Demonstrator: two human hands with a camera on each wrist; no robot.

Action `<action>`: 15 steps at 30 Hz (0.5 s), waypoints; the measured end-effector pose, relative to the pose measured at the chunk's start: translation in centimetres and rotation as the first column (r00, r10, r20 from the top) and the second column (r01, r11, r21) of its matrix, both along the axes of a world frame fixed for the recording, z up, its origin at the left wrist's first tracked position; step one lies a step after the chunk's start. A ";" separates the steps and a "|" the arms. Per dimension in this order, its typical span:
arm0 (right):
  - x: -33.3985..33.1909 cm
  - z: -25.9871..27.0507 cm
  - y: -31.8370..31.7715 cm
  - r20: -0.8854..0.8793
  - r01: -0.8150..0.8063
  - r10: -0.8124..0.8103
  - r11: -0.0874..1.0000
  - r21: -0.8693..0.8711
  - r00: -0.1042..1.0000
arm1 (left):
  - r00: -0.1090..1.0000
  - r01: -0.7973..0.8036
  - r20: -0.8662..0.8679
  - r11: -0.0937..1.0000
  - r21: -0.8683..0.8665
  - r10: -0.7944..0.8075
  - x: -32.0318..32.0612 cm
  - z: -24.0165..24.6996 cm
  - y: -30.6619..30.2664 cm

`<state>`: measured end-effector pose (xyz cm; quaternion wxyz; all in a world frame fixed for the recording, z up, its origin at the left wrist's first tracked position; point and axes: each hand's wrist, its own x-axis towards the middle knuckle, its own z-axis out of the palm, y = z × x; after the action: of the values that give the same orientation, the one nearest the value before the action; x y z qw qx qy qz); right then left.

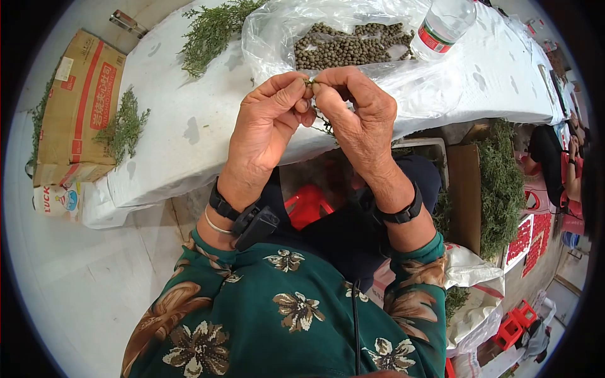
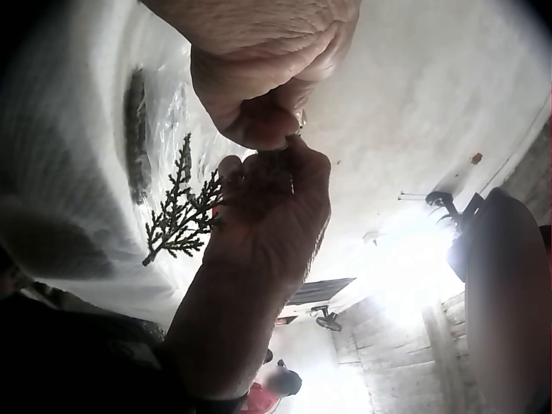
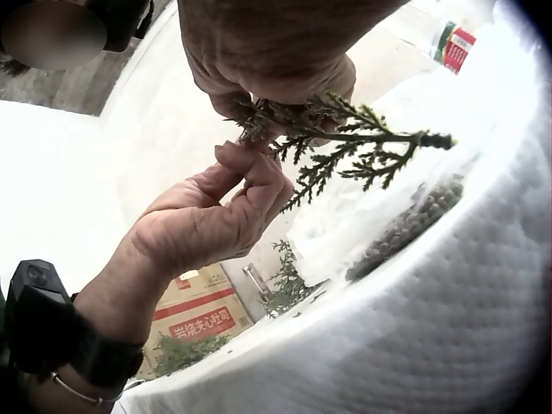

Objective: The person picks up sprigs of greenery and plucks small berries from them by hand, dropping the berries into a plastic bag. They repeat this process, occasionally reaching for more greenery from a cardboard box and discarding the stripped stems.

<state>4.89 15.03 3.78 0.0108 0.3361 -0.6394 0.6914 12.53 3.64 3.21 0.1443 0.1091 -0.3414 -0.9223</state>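
Fingertips together above the near edge of the table, both hands work on a small evergreen sprig [image 3: 345, 142]. My right hand [image 1: 362, 116] grips the sprig, its cut stem and scaly side twigs jutting out past the palm in the right wrist view. With thumb and forefinger my left hand [image 1: 268, 116] pinches the sprig's tip, where a tiny greenish bit shows between the fingertips. Fingers hide much of that end. Just beyond the hands, many round brown cones [image 1: 353, 47] lie in a clear plastic bag [image 1: 265, 44].
A plastic bottle [image 1: 441, 31] with a red and green label stands beside the cones. Evergreen branches [image 1: 214, 34] lie at the table's back left, near a cardboard box [image 1: 79, 104]. More greenery [image 1: 501, 189] fills a carton at the right. A red stool [image 1: 307, 206] stands under the table.
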 end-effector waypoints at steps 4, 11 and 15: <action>0.0 0.0 0.0 -0.007 0.000 0.000 1.000 -0.001 1.000 | 1.000 -0.002 0.000 1.000 -0.024 0.002 0.0 0.1 0.0; 0.2 0.4 0.4 0.018 -0.050 0.048 0.996 0.068 0.999 | 1.000 -0.003 0.011 0.998 -0.060 0.004 0.1 0.3 -0.2; 0.3 0.4 0.4 0.020 -0.049 0.048 0.996 0.076 0.999 | 1.000 0.002 -0.010 0.998 -0.062 -0.003 0.1 0.1 -0.3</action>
<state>5.15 15.42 4.17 -0.0247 0.3455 -0.6571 0.6695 12.60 3.39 3.30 0.1484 0.0994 -0.3691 -0.9121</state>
